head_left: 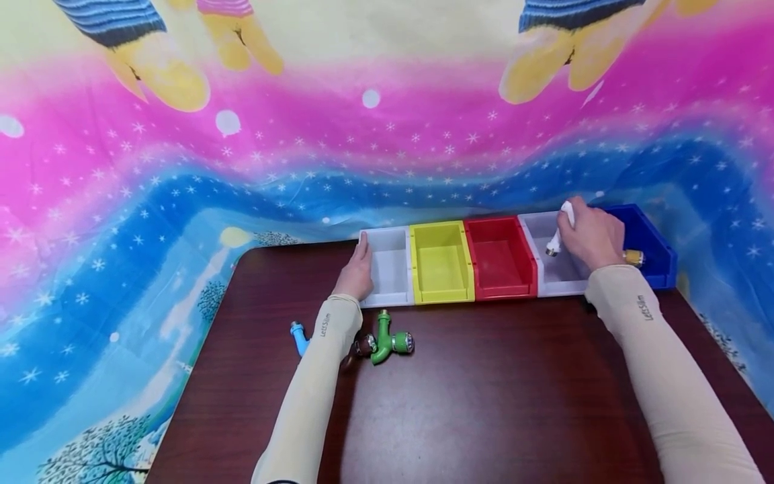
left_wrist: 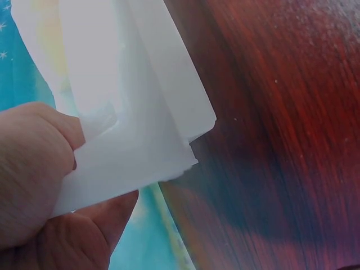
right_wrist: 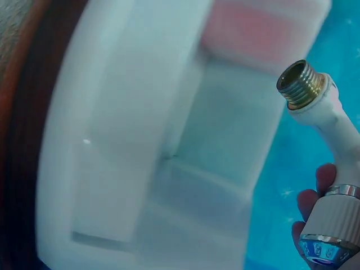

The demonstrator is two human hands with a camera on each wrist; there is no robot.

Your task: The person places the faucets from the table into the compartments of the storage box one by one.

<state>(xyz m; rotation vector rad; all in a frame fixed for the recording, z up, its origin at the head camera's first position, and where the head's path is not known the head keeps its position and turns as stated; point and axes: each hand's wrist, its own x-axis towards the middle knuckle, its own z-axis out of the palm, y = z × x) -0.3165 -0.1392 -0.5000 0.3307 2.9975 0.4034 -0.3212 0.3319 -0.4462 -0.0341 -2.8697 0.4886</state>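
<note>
My right hand (head_left: 595, 235) grips a white tap (right_wrist: 342, 135) above the second-from-right, pale grey bin (head_left: 562, 272). Its brass threaded end points down towards the bin in the head view; fingers curl round the ribbed knob (right_wrist: 334, 219) in the right wrist view. At the far left of the row, my left hand (head_left: 355, 274) pinches the end wall of a white bin (head_left: 389, 269), with the wall (left_wrist: 135, 152) between thumb and fingers. Part of a gold-coloured tap (head_left: 634, 258) shows at the blue bin (head_left: 659, 259), the remainder hidden behind my right hand.
Between the pale bins stand a yellow bin (head_left: 440, 259) and a red bin (head_left: 498, 259). On the dark wooden table (head_left: 484, 390) lie a green tap (head_left: 382, 339), a brown tap (head_left: 364, 345) and a blue tap (head_left: 299, 338), the last two partly behind my left sleeve. A printed cloth (head_left: 387, 154) hangs behind.
</note>
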